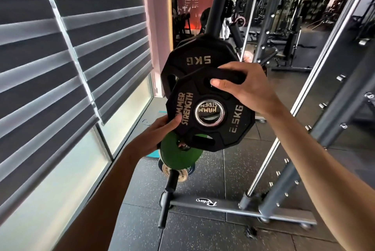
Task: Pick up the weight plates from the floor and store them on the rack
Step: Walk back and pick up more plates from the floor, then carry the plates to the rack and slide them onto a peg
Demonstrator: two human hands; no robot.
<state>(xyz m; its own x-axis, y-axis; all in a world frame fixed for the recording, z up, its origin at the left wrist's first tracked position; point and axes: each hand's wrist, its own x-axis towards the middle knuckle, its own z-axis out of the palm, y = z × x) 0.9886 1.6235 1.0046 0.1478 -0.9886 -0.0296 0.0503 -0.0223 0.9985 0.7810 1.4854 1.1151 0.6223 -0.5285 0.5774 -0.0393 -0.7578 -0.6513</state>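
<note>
1. My right hand (249,88) grips the top of the small plate (223,129), the black one marked 2.5KG. The thumb presses at the grip slot on the face; the fingers curl over the upper rim and out of sight behind it.
2. My left hand (162,135) holds the same plate at its lower left edge. The thumb lies flat across the white lettering, and the fingers wrap behind the rim, so I cannot see how far they reach.
3. Both hands are closed on the plate. Neither is spread.
4. The small plate is up off the floor (203,236), face toward me and tilted a little, right in front of the rack (203,204).
5. A big plate (198,58) marked 5KG hangs on the rack just behind it. Its lettering shows through the small plate's steel-ringed centre hole. I cannot tell whether the two plates touch.
6. Below my left hand a green plate (176,155) sits on a lower peg, with another plate (178,171), blue-rimmed, under it.
7. The rack's grey base bar rests on dark rubber floor tiles.
8. Striped blinds (60,47) cover the window to my left.
</note>
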